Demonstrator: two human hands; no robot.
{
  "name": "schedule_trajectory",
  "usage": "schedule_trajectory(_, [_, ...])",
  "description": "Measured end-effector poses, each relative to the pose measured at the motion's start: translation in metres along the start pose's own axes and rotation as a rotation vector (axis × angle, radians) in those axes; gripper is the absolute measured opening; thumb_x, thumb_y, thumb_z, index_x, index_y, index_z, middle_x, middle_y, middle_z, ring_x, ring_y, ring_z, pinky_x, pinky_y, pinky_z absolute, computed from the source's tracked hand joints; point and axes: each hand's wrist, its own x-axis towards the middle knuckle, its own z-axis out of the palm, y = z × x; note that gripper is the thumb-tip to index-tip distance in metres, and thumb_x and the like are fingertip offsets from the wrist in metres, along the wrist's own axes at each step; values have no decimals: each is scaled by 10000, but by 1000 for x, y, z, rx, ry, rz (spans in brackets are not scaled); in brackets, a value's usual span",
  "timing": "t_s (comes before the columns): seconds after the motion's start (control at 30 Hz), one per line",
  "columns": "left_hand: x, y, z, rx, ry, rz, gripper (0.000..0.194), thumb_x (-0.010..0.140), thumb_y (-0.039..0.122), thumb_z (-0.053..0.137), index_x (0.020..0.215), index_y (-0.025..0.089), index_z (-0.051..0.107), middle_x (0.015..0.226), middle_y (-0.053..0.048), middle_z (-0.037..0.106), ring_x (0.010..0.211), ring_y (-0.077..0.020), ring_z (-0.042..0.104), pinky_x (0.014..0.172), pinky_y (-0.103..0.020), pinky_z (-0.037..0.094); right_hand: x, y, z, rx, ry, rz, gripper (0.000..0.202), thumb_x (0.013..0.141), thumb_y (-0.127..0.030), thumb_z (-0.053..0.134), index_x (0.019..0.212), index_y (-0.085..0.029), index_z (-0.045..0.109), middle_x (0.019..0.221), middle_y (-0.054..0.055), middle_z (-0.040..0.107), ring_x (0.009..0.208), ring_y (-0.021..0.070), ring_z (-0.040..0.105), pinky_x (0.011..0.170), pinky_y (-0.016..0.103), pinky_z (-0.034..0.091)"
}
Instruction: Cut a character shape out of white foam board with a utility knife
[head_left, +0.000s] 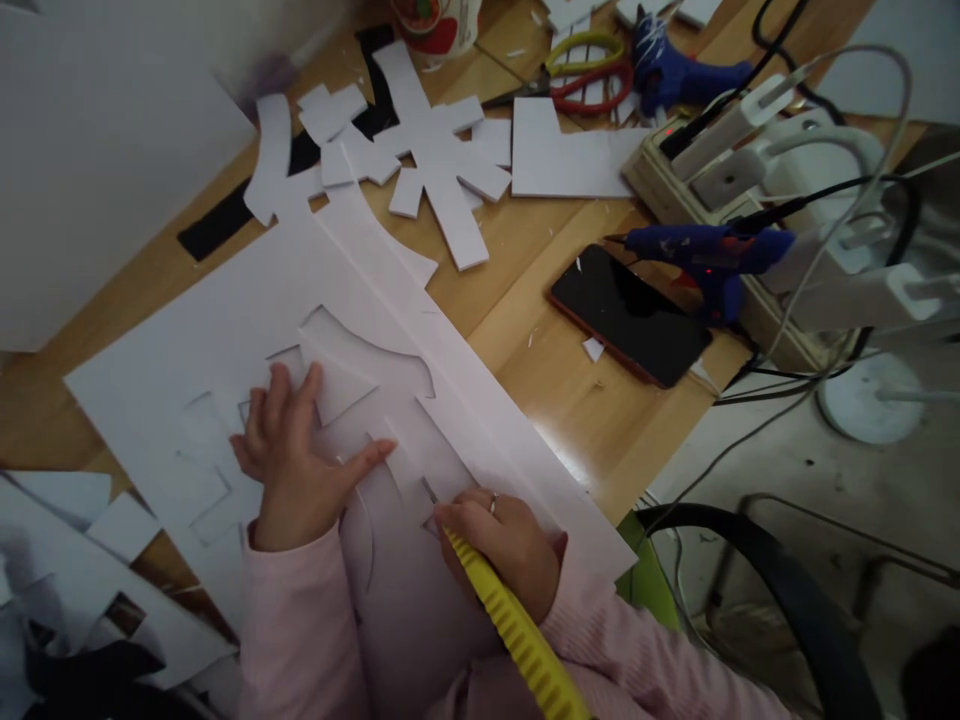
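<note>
One yellow cutter (pixel 514 630) shows in the head view, gripped by the fingers of the right hand (pixel 506 545), its blade at the white board (pixel 150 375) on the counter (pixel 517 285). The left hand (pixel 296 455) rests on this board, fingers spread. For good cutting, I would draw slowly and keep that thumb aside. Beyond, I count two blue glue guns (pixel 709 245), one phone (pixel 630 315), one pair of scissors (pixel 546 83).

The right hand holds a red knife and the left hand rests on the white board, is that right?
No: the head view shows the knife in the right hand is yellow, not red. The left hand rests on the white board.
</note>
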Motion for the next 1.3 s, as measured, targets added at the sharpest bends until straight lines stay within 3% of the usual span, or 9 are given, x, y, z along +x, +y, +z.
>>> schedule_trajectory(0.27, [0, 4, -3, -3, -39, -47, 978, 634, 688, 623, 1467, 414, 189, 1619, 73, 31, 1450, -437, 50, 1187, -624, 63, 3, -2, -1, -38, 7, -42, 99, 885, -210, 472, 875, -216, 571, 658, -5, 569, 514, 131, 452, 487, 276, 321])
schedule_trajectory(0.43, [-1, 7, -4, -19, -33, -43, 961, 657, 672, 627, 1473, 340, 244, 1622, 20, 75, 1455, -424, 52, 1186, -608, 52, 0, -3, 3, -59, 43, -21, 79, 844, -161, 502, 860, -222, 549, 620, -27, 553, 486, 116, 453, 468, 257, 303])
schedule_trajectory(0.67, [-2, 9, -4, -76, 12, -22, 937, 663, 619, 686, 1462, 303, 312, 1612, -62, 141, 1465, -363, 92, 1151, -624, 72, 0, -14, 7, -209, 182, 9, 137, 834, -164, 516, 710, -222, 517, 497, -44, 496, 416, 104, 459, 438, 235, 327])
schedule_trajectory(0.93, [-3, 12, -6, -174, 15, -60, 930, 608, 536, 768, 1425, 336, 371, 1608, -29, 166, 1465, -359, 89, 1142, -649, 33, -12, -20, 22, -271, 321, 86, 98, 831, -204, 549, 745, -221, 505, 513, -79, 465, 383, 73, 407, 390, 201, 299])
schedule_trajectory(1.3, [-5, 5, -12, -276, -52, -19, 936, 634, 568, 734, 1443, 309, 339, 1620, -43, 87, 1477, -325, 8, 1133, -650, -28, -24, -33, 42, -303, 455, 171, 121, 827, -268, 571, 761, -224, 480, 512, -86, 481, 398, 85, 432, 412, 209, 320])
